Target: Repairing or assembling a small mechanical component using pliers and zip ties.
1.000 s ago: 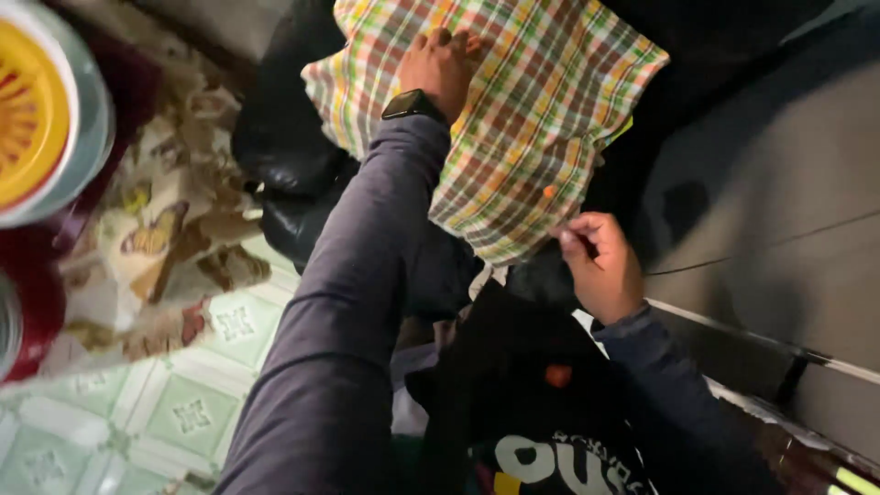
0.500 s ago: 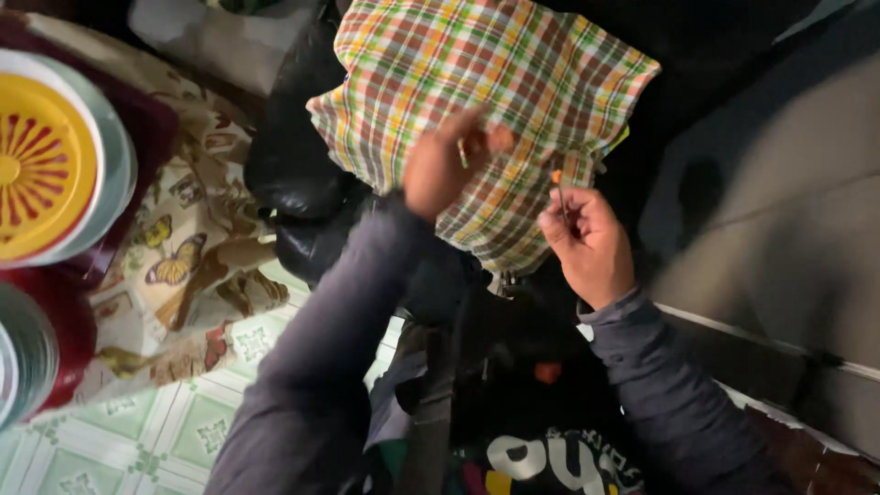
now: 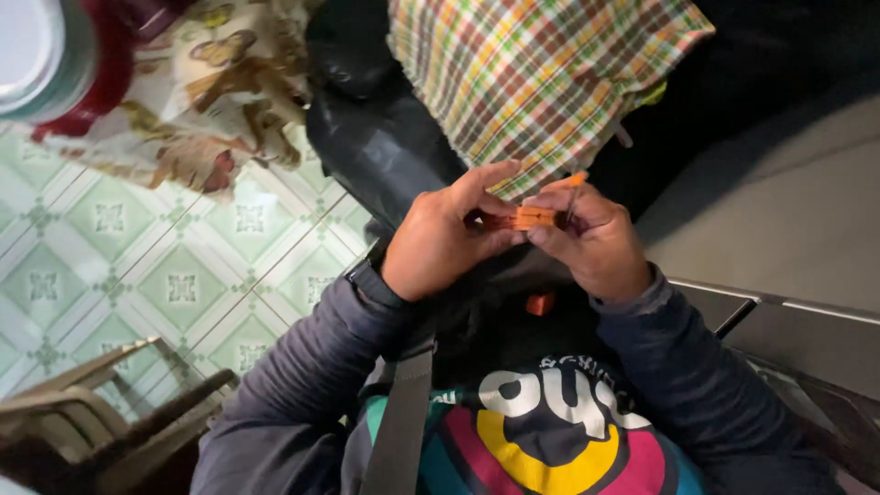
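Observation:
My left hand (image 3: 440,238) and my right hand (image 3: 596,240) meet close in front of my chest. Both pinch a small orange piece (image 3: 524,218) between their fingertips; its exact kind is too small to tell. A thin orange-tipped stick (image 3: 574,188) rises from my right hand's fingers. Just beyond the hands lies a plaid cloth bag (image 3: 532,82) in green, red and yellow, resting on black bags (image 3: 376,147). A dark watch sits on my left wrist (image 3: 365,275).
Green patterned floor tiles (image 3: 174,284) spread at the left. A butterfly-print cloth (image 3: 202,101) holds a red bowl with a white lid (image 3: 55,55) at top left. A wooden chair (image 3: 101,412) stands at the lower left. A grey surface (image 3: 788,220) lies at right.
My left hand left the plaid bag and came down to join my right hand. The view tilted down and closer; both hands now hold the small orange piece.

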